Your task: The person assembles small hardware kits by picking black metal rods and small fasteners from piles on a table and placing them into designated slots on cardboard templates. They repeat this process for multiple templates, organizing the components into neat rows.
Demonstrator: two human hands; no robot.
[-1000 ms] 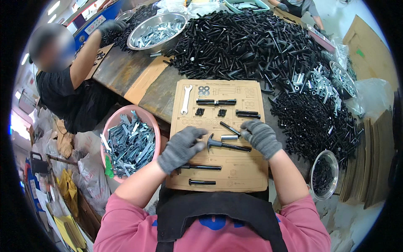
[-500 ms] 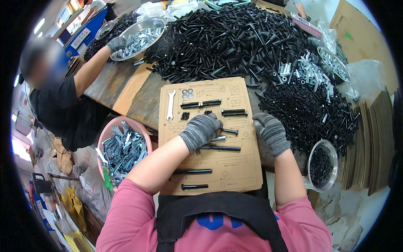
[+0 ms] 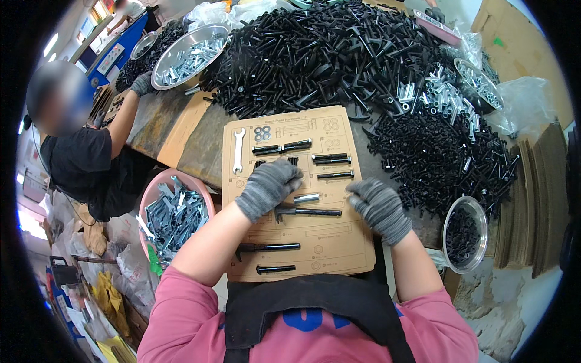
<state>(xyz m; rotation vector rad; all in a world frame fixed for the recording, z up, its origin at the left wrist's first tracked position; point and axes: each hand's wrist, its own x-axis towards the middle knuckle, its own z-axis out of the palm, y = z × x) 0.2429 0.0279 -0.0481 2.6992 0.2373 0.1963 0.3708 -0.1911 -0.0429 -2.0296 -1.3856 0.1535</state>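
Shifted up, one glossy black bolt [image 3: 336,175] lies on tan cardboard [image 3: 352,247] above a smooth silver tube [image 3: 306,198]; left hand [image 3: 266,189] and right hand [image 3: 382,212] curl, knit-gloved. Their grip I cannot tell.

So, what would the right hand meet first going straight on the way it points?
The right hand would likely meet the black bolt below the bolt pair, though depth is unclear.

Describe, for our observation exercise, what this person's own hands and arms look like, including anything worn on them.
The left hand and right hand wear matching grey knit gloves with darker streaks, reaching the wrists. The forearms are bare; pink sleeves end near the elbows.
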